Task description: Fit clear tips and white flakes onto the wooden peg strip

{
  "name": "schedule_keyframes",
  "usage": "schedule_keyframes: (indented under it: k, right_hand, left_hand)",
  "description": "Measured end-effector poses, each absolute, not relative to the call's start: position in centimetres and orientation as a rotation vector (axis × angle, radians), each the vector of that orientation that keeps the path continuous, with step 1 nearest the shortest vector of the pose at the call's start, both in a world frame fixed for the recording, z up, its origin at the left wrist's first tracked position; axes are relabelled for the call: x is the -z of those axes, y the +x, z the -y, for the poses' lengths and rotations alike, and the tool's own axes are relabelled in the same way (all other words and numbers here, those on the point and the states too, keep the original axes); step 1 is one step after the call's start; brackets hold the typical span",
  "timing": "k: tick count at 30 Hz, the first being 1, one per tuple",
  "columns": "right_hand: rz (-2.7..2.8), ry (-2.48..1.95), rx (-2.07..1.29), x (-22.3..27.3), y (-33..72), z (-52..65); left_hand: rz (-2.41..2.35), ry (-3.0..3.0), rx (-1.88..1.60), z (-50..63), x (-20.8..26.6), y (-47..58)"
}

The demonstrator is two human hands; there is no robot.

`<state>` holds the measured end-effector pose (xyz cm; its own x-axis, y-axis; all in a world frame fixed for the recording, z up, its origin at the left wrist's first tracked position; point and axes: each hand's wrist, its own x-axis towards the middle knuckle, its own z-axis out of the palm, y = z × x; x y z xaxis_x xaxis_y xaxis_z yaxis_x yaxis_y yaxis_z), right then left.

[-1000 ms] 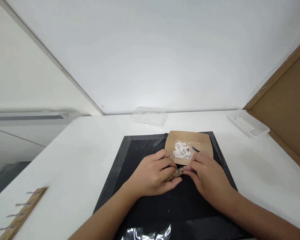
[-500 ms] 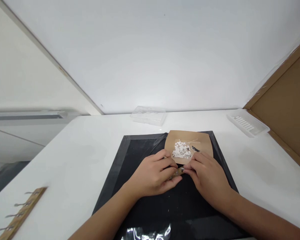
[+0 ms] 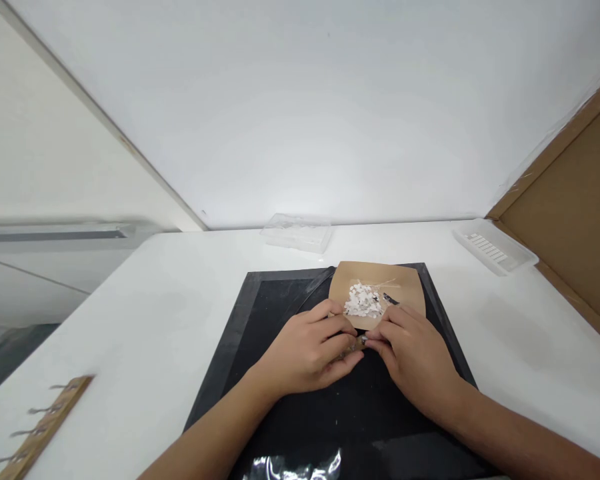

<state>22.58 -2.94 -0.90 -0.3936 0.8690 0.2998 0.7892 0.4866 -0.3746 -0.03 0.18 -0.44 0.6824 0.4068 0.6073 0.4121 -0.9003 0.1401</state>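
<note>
Between my two hands is a small tan piece (image 3: 360, 342) with a dark spot near its right end. Fingers cover most of it, so its kind cannot be made out. My left hand (image 3: 310, 350) is closed around its left part, fingers curled and thumb beneath. At the other end, the fingertips of my right hand (image 3: 413, 347) pinch the piece. Just beyond the fingers lies a brown paper sheet (image 3: 410, 280) with a heap of small white paper bits (image 3: 364, 300) and a dark sliver (image 3: 391, 299) on it.
A black mat (image 3: 260, 320) lies under the hands on the white table (image 3: 145, 320). Toward the back are a clear plastic box (image 3: 297, 233) and a translucent tray (image 3: 500, 247). A wooden hook rack (image 3: 50, 423) is at left, a cardboard panel (image 3: 570, 187) at right.
Both hands stay in nearly the same place. Slightly less of the tan piece shows between the fingers now.
</note>
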Motion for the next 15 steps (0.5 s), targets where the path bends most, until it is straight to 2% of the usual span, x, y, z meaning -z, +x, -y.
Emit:
schedule_keyframes:
  k: [15]
  right_hand:
    - [2.327, -1.352, -0.151, 1.17, 22.5, 2.9]
  left_hand:
    - [0.751, -2.941, 0.997, 0.04, 0.55, 0.23]
